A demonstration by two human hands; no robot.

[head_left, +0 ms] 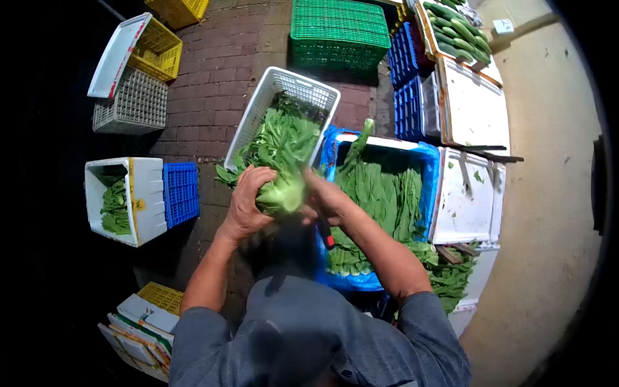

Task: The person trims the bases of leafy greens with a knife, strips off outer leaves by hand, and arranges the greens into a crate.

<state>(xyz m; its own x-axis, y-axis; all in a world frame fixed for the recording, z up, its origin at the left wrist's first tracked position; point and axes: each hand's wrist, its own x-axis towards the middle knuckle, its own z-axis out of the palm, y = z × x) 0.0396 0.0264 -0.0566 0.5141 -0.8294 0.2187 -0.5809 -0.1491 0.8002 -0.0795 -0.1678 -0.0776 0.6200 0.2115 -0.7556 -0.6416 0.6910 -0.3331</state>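
While the left hand (250, 198) curls round greens (284, 193) at the near edge of the white basket (300, 87), the blurred right hand (325, 197) grips a red-ended tool (328, 237); too loose a hold could drop the greens.

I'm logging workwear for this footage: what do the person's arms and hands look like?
The left sleeve and right sleeve are dark grey and short. The left forearm and right forearm are bare, with no watch showing. The left hand and partly blurred right hand wear no gloves.

Small white card (503, 26) (its marking unclear), no text legible
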